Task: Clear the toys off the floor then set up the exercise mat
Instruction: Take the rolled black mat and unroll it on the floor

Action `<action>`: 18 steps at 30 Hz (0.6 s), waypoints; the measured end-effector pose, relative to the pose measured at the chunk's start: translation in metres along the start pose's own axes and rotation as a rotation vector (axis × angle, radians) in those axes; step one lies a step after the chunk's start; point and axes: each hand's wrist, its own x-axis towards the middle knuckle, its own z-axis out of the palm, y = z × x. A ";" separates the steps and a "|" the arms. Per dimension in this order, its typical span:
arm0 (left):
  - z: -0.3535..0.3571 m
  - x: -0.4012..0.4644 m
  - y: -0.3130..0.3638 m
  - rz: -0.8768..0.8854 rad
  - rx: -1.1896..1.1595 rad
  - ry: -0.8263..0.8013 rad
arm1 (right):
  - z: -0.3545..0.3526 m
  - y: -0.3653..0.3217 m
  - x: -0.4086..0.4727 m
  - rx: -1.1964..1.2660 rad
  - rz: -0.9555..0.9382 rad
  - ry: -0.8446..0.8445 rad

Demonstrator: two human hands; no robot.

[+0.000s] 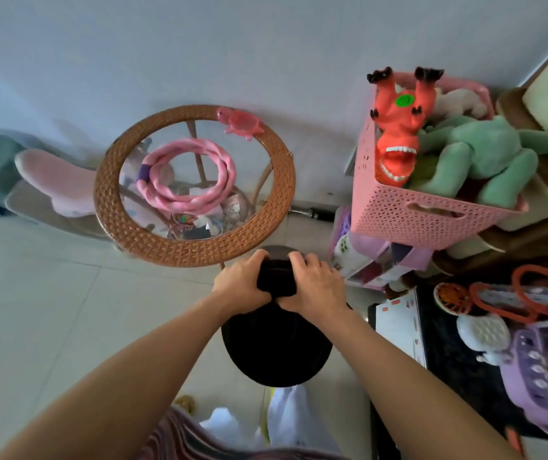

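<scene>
A rolled black exercise mat (275, 353) stands on end in front of me, its round end facing up at me. My left hand (241, 282) and my right hand (315, 283) both grip the roll near its far end, fingers curled over it. A pink perforated basket (408, 220) at the right holds an orange dinosaur toy (398, 127), a green plush toy (478, 154) and a pale plush behind them.
A round wicker table with a glass top (193, 240) stands just beyond the mat, bearing a pink braided ring (186, 175) and a pink turtle toy (239, 122). Purple and orange toy items (531, 343) crowd a dark surface at right. Pale floor tiles (50, 310) spread left.
</scene>
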 end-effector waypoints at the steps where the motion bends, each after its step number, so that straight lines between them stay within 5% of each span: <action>1: -0.001 -0.006 -0.004 0.009 0.001 -0.012 | 0.002 -0.005 -0.005 0.007 0.019 0.005; 11: -0.023 -0.084 -0.100 0.084 0.024 -0.050 | 0.038 -0.125 -0.066 0.221 0.221 0.066; 18: -0.026 -0.136 -0.155 0.076 0.020 -0.094 | 0.072 -0.184 -0.117 0.440 0.358 -0.168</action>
